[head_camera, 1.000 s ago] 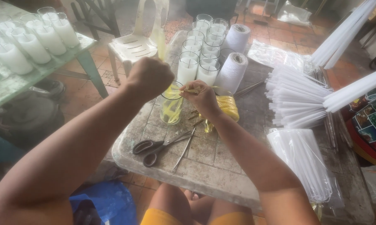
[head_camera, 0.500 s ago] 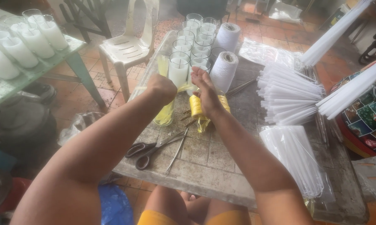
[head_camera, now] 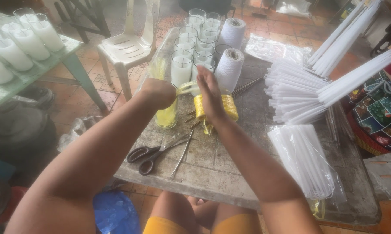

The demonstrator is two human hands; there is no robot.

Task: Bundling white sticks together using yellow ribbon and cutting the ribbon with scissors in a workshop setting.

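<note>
My left hand [head_camera: 158, 92] is a closed fist over a glass [head_camera: 166, 116] that holds yellow strips, and it grips one end of a pale yellow ribbon [head_camera: 187, 88]. The ribbon stretches right to my right hand [head_camera: 209, 93]. That hand stands edge-on with its fingers straight up, and the ribbon is caught on its thumb side. Just behind the right wrist lies a yellow ribbon spool [head_camera: 228, 108]. Both hands hover above the stone table [head_camera: 213, 169].
Black-handled scissors [head_camera: 148, 154] and thin metal rods [head_camera: 181, 152] lie near the front edge. Behind are several glass candles [head_camera: 181, 66] and two white thread cones [head_camera: 229, 69]. White tubes [head_camera: 299, 91] and a bag of them [head_camera: 306, 162] lie at right. At left are a white chair [head_camera: 128, 43] and a green table [head_camera: 52, 65].
Both hands have risen and moved back over the glass. The right hand's fingers have straightened upward, and the ribbon is now pulled taut between the hands.
</note>
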